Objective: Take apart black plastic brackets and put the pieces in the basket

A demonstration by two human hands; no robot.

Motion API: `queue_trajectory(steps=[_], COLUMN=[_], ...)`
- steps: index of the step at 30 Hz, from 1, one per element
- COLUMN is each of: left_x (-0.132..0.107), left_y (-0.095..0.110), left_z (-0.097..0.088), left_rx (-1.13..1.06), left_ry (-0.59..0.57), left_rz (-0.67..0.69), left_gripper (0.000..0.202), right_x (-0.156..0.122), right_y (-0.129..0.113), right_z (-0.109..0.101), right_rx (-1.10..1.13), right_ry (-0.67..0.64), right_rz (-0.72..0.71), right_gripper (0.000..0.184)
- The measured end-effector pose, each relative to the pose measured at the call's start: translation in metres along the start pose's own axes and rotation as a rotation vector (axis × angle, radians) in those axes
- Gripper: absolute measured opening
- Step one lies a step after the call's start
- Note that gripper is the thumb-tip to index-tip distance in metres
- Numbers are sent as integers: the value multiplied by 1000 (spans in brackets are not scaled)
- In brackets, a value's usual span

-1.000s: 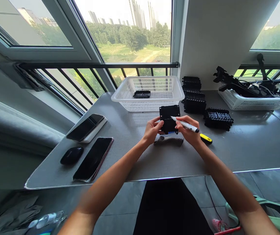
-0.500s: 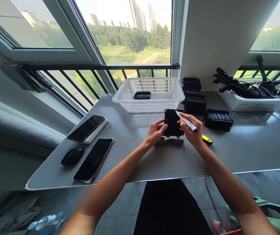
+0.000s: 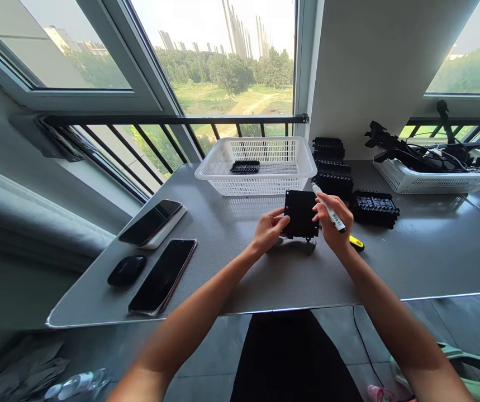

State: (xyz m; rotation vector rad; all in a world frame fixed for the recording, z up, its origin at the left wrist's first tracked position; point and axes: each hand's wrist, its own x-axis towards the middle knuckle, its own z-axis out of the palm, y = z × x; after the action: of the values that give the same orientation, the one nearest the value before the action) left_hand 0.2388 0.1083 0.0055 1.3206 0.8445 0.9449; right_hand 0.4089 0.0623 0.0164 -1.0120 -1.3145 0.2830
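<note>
Now the right hand [image 3: 333, 231] shifts its gripped pen [image 3: 336, 219] past the top of the black plate [image 3: 300, 215], contact seemingly paused, the left hand [image 3: 268, 230] pinching it.

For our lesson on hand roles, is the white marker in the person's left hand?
No, the right hand grips the white marker, while the left hand holds the black panel.

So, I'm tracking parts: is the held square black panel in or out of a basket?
Out: the left hand holds the panel up in front of the white perforated plastic basket.
</note>
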Motion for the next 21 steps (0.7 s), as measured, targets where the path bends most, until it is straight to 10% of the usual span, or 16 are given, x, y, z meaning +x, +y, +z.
queue_trajectory(steps=[9, 13, 21], left_x=[8, 15, 21], left_y=[-3, -4, -17], left_z=[-16, -24, -30], left_rx=[-28, -55, 47], left_ry=[357, 504, 553], left_rz=[156, 227, 255], left_gripper=[51, 36, 35], right_x=[4, 2, -12], right_y=[7, 16, 30], right_z=[-2, 0, 6], right_rx=[-100, -224, -566], right_ry=[-96, -295, -555], right_rz=[118, 140, 161], right_gripper=[56, 35, 55])
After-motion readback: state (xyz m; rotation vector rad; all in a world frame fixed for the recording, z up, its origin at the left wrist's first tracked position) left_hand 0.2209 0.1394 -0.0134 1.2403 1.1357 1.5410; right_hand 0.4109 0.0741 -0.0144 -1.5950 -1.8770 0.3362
